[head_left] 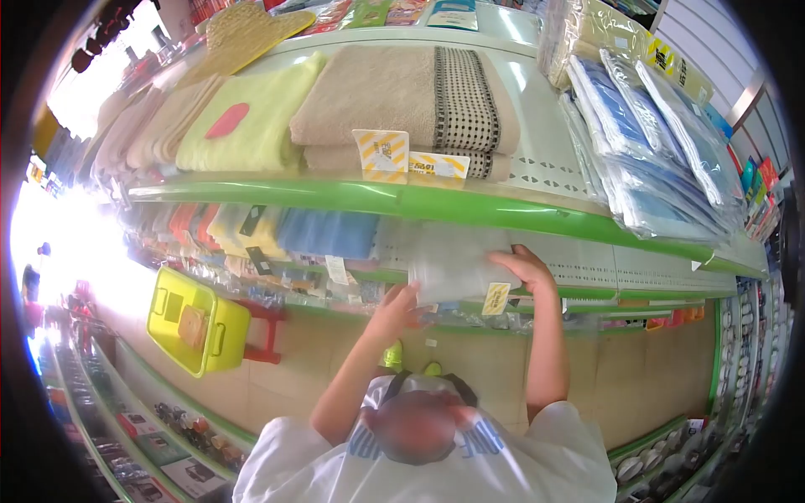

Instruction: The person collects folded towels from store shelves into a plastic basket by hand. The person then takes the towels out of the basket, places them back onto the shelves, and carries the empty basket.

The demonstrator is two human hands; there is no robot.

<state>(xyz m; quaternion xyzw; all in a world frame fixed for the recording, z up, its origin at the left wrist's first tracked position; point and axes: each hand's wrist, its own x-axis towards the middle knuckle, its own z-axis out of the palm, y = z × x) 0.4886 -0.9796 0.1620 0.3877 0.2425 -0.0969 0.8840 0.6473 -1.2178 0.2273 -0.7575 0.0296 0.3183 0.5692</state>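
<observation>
A translucent, whitish plastic package [457, 264] lies between my two hands at the front of the lower shelf, partly under the upper shelf's edge. Its contents cannot be made out. My left hand [397, 308] pinches its near left corner, fingers closed. On the right side my right hand [527, 267] grips it, the thumb and fingers bent over its edge. A yellow-and-white price tag [495, 298] hangs from the shelf edge just below my right hand. To the left of the package, folded blue towels [327, 233] sit on the same shelf.
Above, a green-edged shelf [402, 201] holds folded beige towels [369, 96], a lime towel [247, 117] and plastic-wrapped blue-and-white packs [654, 159]. A yellow basket [222, 339] stands by a red stool [267, 332] on the left floor. More shelving [168, 436] runs behind me.
</observation>
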